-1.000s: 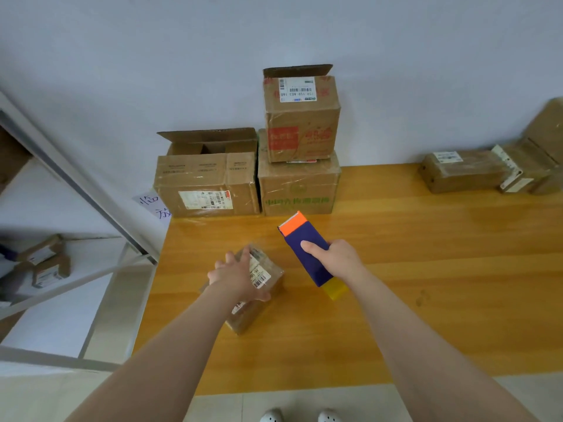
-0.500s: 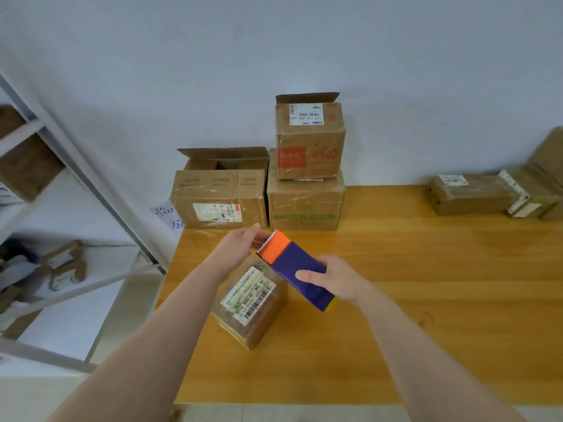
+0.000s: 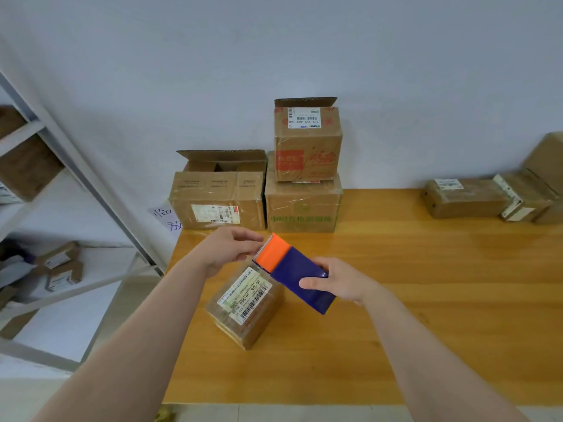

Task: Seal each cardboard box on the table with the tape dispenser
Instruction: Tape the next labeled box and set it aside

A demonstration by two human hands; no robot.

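The right hand (image 3: 338,284) grips the dispenser (image 3: 294,271) by its blue body, tilted just above the small box (image 3: 243,303) on the table (image 3: 426,284). The left hand (image 3: 227,249) curls its fingers at the orange end; whether they pinch tape is unclear

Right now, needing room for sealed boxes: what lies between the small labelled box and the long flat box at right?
Head view: the tape dispenser in the right hand, then bare table.
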